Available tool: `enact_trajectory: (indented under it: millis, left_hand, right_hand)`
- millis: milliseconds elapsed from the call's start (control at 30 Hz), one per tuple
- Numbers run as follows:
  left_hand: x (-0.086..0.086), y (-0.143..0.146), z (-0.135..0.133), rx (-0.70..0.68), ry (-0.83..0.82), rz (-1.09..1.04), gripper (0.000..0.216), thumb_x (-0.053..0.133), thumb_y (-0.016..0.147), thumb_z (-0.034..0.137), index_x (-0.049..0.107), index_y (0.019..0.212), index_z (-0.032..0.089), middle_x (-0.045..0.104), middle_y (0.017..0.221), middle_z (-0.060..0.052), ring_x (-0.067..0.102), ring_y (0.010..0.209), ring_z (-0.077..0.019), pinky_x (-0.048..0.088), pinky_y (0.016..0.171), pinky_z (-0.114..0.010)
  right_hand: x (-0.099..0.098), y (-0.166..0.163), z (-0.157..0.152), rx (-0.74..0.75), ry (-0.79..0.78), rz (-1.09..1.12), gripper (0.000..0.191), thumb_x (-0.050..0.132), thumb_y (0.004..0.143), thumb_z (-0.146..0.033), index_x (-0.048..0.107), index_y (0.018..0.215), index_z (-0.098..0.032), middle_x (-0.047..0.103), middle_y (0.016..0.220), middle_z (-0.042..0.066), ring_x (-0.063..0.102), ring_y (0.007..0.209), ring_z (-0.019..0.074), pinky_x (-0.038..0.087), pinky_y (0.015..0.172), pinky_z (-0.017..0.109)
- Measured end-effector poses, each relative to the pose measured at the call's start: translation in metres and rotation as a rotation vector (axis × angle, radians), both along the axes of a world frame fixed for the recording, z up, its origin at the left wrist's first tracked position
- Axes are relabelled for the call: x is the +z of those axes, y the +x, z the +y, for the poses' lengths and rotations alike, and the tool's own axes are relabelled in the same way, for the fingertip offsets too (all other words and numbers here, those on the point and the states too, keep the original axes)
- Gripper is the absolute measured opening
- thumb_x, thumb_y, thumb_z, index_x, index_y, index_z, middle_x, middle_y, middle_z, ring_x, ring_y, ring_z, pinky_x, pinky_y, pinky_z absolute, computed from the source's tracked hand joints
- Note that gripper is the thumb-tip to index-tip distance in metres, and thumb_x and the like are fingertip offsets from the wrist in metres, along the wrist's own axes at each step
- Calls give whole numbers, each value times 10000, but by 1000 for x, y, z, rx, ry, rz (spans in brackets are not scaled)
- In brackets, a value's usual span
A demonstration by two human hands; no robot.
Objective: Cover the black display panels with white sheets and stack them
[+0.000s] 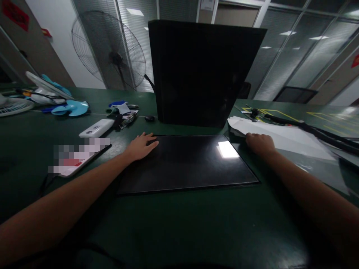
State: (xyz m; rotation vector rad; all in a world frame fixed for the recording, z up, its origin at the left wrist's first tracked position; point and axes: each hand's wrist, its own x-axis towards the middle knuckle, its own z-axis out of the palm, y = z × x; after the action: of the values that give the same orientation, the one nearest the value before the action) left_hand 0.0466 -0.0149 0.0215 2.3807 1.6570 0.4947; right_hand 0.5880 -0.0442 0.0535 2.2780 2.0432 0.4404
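A flat glossy black panel (185, 164), like a screen, lies on the green table and reflects a ceiling light. My left hand (142, 145) rests palm down at its far left corner, fingers spread. Right of the panel, my right hand (260, 145) is closed, fingers curled round the edge of a clear plastic sheet (308, 166). That sheet runs under my right forearm and partly overlaps white sheets (286, 134); my fingertips are partly hidden.
A large black upright board (207, 74) stands behind the panel. On the left lie a phone (84, 158), a white box-like device (97, 128), a bunch of keys (129, 118) and blue fan blades (74, 108). Dark tubing (316, 134) lies at right. A big fan (112, 56) stands beyond the table.
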Motion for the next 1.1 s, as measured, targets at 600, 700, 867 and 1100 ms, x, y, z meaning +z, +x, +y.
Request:
enact_trajectory:
  millis: [600,700,867,1100]
  left_hand:
    - [-1,-4,-1,-244,10,-234,860,492,917,803,558,1512,185,448,1646,-140,409,1523,-328,275,1278,-480]
    - [0,-1,-3,-271,-31,-103,916,541,872,824,541,1532,189,356,1694,-142,302,1574,-345,233,1291,-498]
    - [-1,-4,2,-295,-77,-20,772,561,911,710,568,1509,223,295,1719,-113,217,1602,-325,204,1290,-534]
    - [-7,-10,11,-319,-59,44,576,512,1002,481,534,1540,274,152,1751,-37,89,1617,-329,177,1289,-573]
  right_hand:
    - [0,-227,-129,829,-146,197,372,496,1064,-369,678,1301,-148,645,1413,158,619,1301,309,555,1007,451]
    - [3,-229,-137,1004,-212,395,524,470,1069,-470,587,1467,-149,533,1551,138,515,1429,265,471,1157,461]
    - [9,-161,-75,869,-18,550,479,398,1079,-449,603,1451,-227,611,1476,92,581,1354,235,476,1146,497]
    - [-32,47,23,215,27,387,694,536,908,-597,610,1459,-181,500,1563,193,414,1454,487,296,1128,787]
